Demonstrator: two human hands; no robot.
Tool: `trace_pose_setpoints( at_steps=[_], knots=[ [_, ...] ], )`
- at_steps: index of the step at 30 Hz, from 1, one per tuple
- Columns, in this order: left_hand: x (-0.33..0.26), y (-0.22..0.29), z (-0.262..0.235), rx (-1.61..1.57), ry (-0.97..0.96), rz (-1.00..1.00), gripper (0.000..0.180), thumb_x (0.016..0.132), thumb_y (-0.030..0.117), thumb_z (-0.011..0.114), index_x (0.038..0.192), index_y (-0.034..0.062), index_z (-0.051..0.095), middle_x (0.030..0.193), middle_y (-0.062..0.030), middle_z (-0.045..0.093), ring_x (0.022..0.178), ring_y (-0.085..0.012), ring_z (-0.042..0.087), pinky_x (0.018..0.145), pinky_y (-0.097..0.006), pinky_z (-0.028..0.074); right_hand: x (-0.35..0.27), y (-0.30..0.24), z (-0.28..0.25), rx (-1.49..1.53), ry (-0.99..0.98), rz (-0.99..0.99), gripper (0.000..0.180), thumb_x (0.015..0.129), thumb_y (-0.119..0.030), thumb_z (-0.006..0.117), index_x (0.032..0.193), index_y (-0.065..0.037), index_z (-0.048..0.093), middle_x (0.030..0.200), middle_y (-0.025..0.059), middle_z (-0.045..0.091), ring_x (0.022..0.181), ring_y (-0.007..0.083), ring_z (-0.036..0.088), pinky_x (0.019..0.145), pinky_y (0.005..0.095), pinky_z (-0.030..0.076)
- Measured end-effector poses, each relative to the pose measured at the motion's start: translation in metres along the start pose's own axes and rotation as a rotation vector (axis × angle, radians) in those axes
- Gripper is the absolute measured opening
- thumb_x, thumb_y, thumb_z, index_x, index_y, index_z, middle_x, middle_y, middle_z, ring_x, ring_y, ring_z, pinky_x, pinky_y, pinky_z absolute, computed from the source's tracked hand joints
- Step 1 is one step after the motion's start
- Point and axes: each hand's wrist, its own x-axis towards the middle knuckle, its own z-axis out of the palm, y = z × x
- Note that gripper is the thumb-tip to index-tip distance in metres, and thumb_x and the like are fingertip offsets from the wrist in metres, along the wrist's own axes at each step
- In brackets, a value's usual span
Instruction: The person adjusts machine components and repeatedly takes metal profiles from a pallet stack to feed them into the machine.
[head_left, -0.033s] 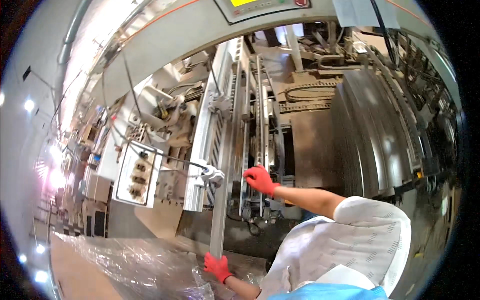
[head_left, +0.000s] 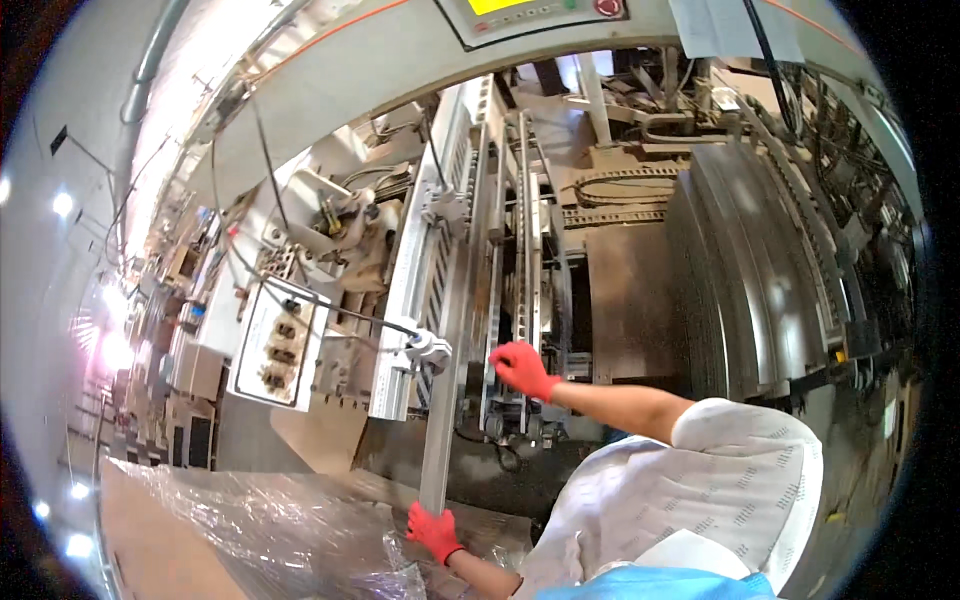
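Both my hands wear red gloves. My left hand [head_left: 433, 532], low in the view, is closed round the near end of a long grey metal strip [head_left: 437, 455], which runs away from me along the machine's pale rail [head_left: 393, 375]. A grey clamp-like fitting [head_left: 430, 350] sits at the strip's left edge. To the right, my right hand [head_left: 523, 371] hovers over or rests on the parallel guide rails [head_left: 522, 270]. Its fingers are curled together at their tips; what they hold, if anything, is too small to make out.
A white control box [head_left: 278, 343] with several dark knobs stands left. Clear plastic wrap [head_left: 270, 520] covers a surface at lower left. Long dark metal sheets [head_left: 735, 270] are stacked at right. Overhead crosses a machine beam [head_left: 370, 75] with a control panel [head_left: 540, 18].
My right hand has shifted very slightly down. The view has tilted a little, while my left hand stays on the metal strip.
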Motion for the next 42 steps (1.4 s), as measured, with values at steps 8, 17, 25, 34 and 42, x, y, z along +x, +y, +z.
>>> trace_pose_setpoints(
  at_steps=[8, 17, 25, 34, 42],
  knots=[
    [-0.004, 0.009, -0.016, -0.134, 0.056, 0.148, 0.067, 0.060, 0.028, 0.077, 0.119, 0.0061, 0.054, 0.117, -0.0166, 0.061, 0.108, -0.0382, 0.058, 0.092, -0.050, 0.046, -0.110, -0.057, -0.010, 0.522, -0.366, 0.220, 0.023, 0.090, -0.016, 0.062, 0.108, -0.002, 0.066, 0.100, 0.0050, 0.068, 0.092, 0.0112, 0.060, 0.081, 0.0288, 0.049],
    [-0.119, 0.074, 0.020, -0.687, -0.092, 0.200, 0.057, 0.056, 0.022, 0.079, 0.109, 0.0086, 0.063, 0.093, -0.0181, 0.066, 0.089, -0.0414, 0.065, 0.077, -0.050, 0.052, -0.119, -0.056, -0.074, 0.453, -0.675, 0.453, 0.077, 0.088, -0.041, 0.070, 0.144, -0.002, 0.035, 0.137, 0.0165, 0.050, 0.122, 0.0248, 0.050, 0.103, 0.0378, 0.042],
    [-0.146, 0.271, -0.069, -0.474, -0.004, 0.638, 0.073, 0.068, 0.037, 0.078, 0.130, 0.0053, 0.054, 0.125, -0.0185, 0.059, 0.111, -0.0371, 0.057, 0.095, -0.049, 0.044, -0.074, -0.055, -0.138, 0.292, 0.370, 0.744, 0.107, 0.069, -0.036, 0.080, 0.146, 0.006, 0.019, 0.139, 0.0303, 0.037, 0.132, 0.0410, 0.039, 0.112, 0.0460, 0.034],
    [-0.169, 0.357, -0.112, -0.547, -0.133, 0.962, 0.068, 0.079, 0.034, 0.072, 0.140, 0.0114, 0.049, 0.139, -0.0163, 0.051, 0.126, -0.0341, 0.050, 0.106, -0.050, 0.035, -0.041, 0.176, -0.367, -0.546, 0.461, 0.865, 0.093, 0.068, -0.040, 0.078, 0.139, 0.001, 0.036, 0.125, 0.0246, 0.055, 0.111, 0.0414, 0.060, 0.091, 0.0454, 0.053],
    [-0.208, 0.300, -0.068, -0.441, -0.362, 0.860, 0.065, 0.079, 0.027, 0.070, 0.139, 0.0160, 0.051, 0.138, -0.0151, 0.052, 0.125, -0.0336, 0.052, 0.104, -0.050, 0.037, -0.101, 0.245, -0.434, -0.682, 0.542, 0.899, 0.082, 0.071, -0.032, 0.074, 0.141, -0.003, 0.043, 0.136, 0.0227, 0.049, 0.128, 0.0396, 0.047, 0.105, 0.0449, 0.042]
  ],
)
